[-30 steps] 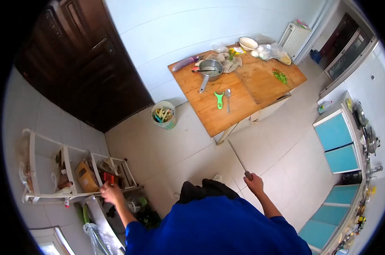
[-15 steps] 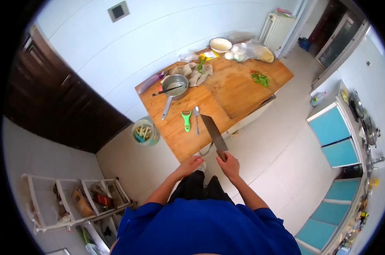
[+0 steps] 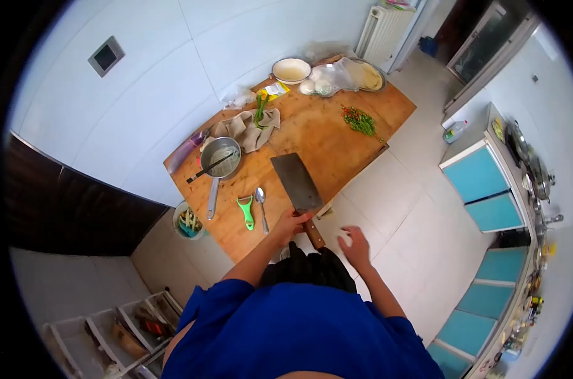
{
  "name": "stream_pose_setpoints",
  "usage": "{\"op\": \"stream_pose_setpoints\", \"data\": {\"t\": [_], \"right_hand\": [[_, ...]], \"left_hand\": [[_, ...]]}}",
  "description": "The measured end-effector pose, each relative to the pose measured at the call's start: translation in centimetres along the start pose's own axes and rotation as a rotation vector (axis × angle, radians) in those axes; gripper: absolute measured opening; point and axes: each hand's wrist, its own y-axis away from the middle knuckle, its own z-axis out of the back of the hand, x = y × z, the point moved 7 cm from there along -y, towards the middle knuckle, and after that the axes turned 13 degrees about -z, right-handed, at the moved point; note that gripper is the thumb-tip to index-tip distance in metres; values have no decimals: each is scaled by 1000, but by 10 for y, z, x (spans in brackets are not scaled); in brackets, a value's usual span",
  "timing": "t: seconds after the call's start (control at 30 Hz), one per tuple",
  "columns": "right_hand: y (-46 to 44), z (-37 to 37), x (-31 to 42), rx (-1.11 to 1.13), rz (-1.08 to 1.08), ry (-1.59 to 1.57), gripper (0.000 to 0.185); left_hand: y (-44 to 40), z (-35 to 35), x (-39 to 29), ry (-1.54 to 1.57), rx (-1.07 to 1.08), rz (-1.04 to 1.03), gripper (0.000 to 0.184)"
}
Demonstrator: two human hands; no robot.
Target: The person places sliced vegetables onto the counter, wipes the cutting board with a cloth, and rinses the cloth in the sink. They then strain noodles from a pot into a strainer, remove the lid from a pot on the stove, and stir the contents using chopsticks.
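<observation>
Over the near edge of the desk, our left grip clasps a cleaver; our right grip hangs released.

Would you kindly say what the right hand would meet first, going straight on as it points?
The right hand would probably meet the wooden table at its near edge; depth is unclear, so it might pass above.

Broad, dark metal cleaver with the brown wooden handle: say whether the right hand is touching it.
Apart: the head view shows pale floor between the right hand and the cleaver, which the left hand holds.
</observation>
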Motion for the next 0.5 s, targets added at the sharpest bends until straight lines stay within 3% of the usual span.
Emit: {"op": "stream_pose_setpoints", "data": {"t": [0.03, 0.07, 0.13, 0.17, 0.23, 0.27, 0.3, 0.33, 0.43, 0.5], "right_hand": [[0, 13, -30, 11, -135, -50, 27], [9, 27, -112, 34, -346, 92, 26], [29, 43, -210, 67, -296, 333, 27], [43, 57, -251, 130, -476, 338, 27], [76, 76, -350, 260, -599, 406, 32], [88, 98, -363, 221, -610, 386, 26], [98, 100, -401, 394, -544, 558, 20], [106, 109, -428, 413, -525, 565, 20], [127, 146, -495, 420, -823, 251, 18], [108, 161, -523, 432, -912, 158, 17]], "left_hand": [[-20, 3, 2, 3, -17, -3, 23], [-44, 8, 6, -26, -35, -15, 22], [-73, 12, 3, -46, -82, -33, 21], [-88, 10, 1, -58, -95, -8, 21], [-117, 10, 7, -53, -139, 8, 21], [-136, 15, 19, -28, -141, 31, 19], [-151, 16, 26, -5, -139, 54, 18], [-158, 13, 24, 3, -164, 49, 18], [-175, 11, 28, 150, -239, 24, 17], [-191, 33, 49, -12, -335, 89, 19]]}}
